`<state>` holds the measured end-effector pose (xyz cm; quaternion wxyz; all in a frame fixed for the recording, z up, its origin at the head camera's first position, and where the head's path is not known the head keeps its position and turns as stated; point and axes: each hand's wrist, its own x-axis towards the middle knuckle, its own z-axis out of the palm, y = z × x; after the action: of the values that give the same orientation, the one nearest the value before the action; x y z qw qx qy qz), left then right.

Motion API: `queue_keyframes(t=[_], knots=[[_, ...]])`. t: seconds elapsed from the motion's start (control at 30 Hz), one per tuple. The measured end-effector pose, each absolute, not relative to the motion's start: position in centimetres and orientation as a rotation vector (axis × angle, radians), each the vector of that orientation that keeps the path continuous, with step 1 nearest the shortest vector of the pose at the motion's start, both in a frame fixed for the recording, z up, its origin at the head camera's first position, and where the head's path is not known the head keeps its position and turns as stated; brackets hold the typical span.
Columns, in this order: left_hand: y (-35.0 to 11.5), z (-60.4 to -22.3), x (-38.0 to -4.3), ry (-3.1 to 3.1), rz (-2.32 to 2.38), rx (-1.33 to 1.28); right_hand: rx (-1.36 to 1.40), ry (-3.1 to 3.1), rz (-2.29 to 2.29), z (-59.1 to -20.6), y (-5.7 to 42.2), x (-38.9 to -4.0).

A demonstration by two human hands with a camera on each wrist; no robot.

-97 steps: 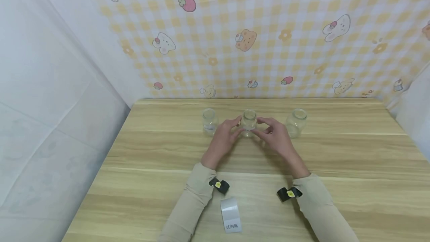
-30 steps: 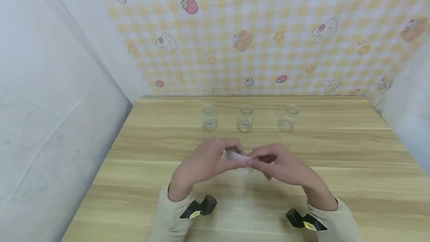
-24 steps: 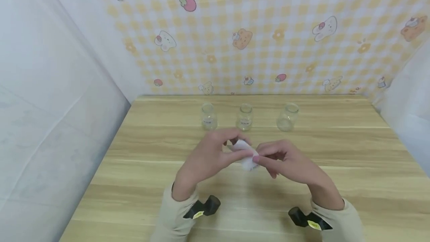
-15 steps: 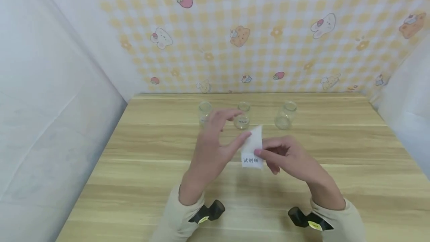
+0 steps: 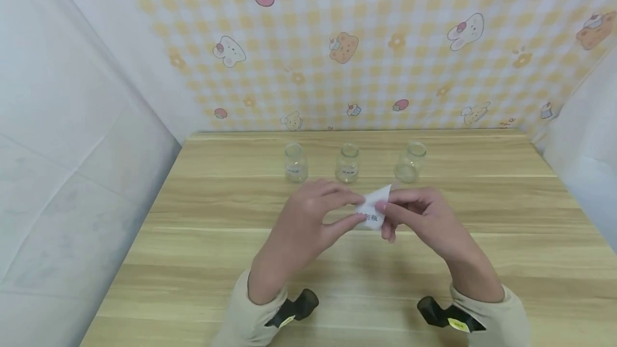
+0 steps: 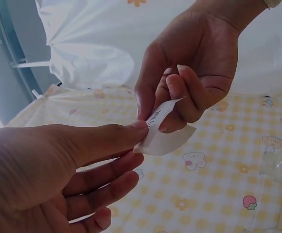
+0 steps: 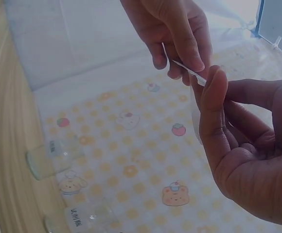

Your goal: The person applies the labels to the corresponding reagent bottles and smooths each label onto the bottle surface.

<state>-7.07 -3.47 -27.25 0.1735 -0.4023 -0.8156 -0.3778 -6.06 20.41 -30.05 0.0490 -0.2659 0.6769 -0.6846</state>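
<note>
A small white label sheet [image 5: 376,212] with black printed characters is held up over the front half of the table, bent between the two hands. My left hand [image 5: 306,218] pinches its left edge between thumb and index finger; in the left wrist view the other fingers of this hand curl loosely below the label sheet [image 6: 165,138]. My right hand [image 5: 429,221] pinches the upper right part of the sheet with thumb and forefinger. Part of the print is hidden by the fingers.
Three clear glass jars without lids stand in a row near the back of the wooden table [image 5: 217,261]. The left jar [image 5: 295,167] and middle jar [image 5: 348,167] bear white labels; the right jar [image 5: 409,167] shows none. A patterned cloth [image 5: 289,31] hangs behind.
Both hands left the middle jar and raised the label sheet from the table. The left hand briefly opened away from the sheet, then pinched its left edge; the sheet moved slightly right.
</note>
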Motion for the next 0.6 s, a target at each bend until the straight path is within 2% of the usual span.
queue_keyframes(t=[0.23,0.6], knots=[[-3.41,-27.3,-7.12,-2.355,-1.086,-1.08,-0.792,2.071,-2.091,-29.96,20.18,-6.03],[-3.38,-27.51,-7.23,-2.372,-1.094,-1.065,-0.552,2.223,-1.978,-29.5,19.92,-5.92]])
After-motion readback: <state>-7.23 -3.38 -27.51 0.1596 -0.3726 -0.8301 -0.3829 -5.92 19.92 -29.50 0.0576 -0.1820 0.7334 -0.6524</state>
